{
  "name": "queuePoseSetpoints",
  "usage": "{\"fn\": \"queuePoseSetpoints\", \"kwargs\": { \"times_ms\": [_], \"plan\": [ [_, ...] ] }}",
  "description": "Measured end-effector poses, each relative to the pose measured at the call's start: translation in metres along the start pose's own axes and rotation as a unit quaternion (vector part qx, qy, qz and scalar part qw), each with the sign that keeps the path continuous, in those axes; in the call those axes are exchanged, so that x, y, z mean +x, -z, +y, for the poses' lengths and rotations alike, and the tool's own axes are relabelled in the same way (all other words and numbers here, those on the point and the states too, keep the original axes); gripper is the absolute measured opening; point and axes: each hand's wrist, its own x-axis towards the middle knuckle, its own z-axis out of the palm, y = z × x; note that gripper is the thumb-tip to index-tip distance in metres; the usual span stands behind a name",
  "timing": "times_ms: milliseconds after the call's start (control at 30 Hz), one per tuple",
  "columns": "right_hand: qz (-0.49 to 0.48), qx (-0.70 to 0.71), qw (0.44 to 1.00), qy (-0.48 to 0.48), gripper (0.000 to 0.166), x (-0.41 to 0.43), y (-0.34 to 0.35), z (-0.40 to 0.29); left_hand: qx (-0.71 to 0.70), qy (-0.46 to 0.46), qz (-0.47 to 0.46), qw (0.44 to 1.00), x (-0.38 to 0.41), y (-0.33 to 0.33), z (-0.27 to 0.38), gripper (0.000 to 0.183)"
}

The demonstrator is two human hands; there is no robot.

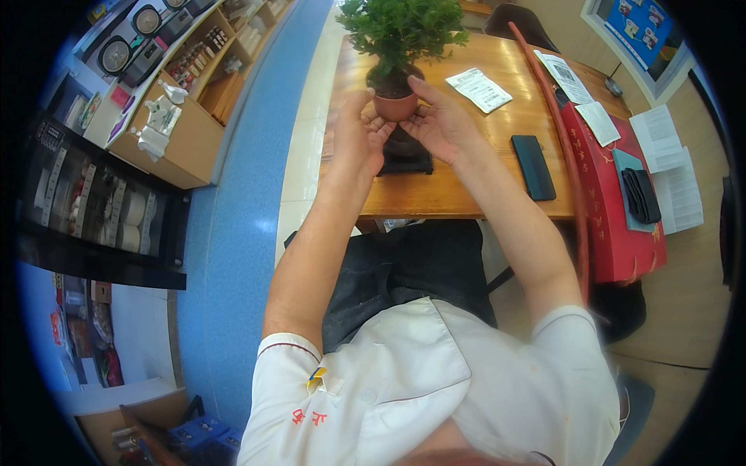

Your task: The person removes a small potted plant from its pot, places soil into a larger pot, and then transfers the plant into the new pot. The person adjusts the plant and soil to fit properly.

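Both my hands are around a small terracotta-coloured plant pot (396,108) near the far part of the wooden table (466,189). My left hand (368,125) cups the pot's left side, and my right hand (434,119) cups its right side, fingers under the base and thumbs up by the rim. A bushy green plant (402,26) grows from dark soil in the pot. Just below the pot, nearer to me, is a dark stand (406,160) on the table; whether the pot touches it is hidden by my fingers.
Right of the pot lie a printed paper packet (479,89) and a dark phone-like slab (533,168). A red rail (551,99) edges the table, beside a red box (606,204) bearing a folded black item (640,195). A dark chair (516,26) stands beyond.
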Motion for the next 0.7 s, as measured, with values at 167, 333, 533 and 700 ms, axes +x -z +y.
{"fn": "queuePoseSetpoints", "kwargs": {
  "times_ms": [167, 333, 533, 700],
  "plan": [
    [0.003, -0.005, 1.000, 0.015, 0.053, -0.001, -0.001, 0.000, 0.001, -0.002, -0.011, 1.000, 0.002, -0.001, 0.001, 0.035],
    [-0.005, 0.006, 1.000, -0.001, 0.051, 0.003, 0.004, -0.001, 0.025, -0.008, -0.020, 0.999, 0.002, -0.002, 0.003, 0.038],
    [-0.025, -0.029, 0.999, 0.003, 0.060, -0.001, 0.006, -0.010, 0.051, 0.040, -0.063, 0.996, 0.004, 0.004, 0.018, 0.047],
    [-0.014, -0.025, 1.000, 0.003, 0.061, -0.006, -0.004, -0.015, 0.066, 0.057, -0.102, 0.991, 0.016, 0.012, 0.024, 0.049]
  ]
}}
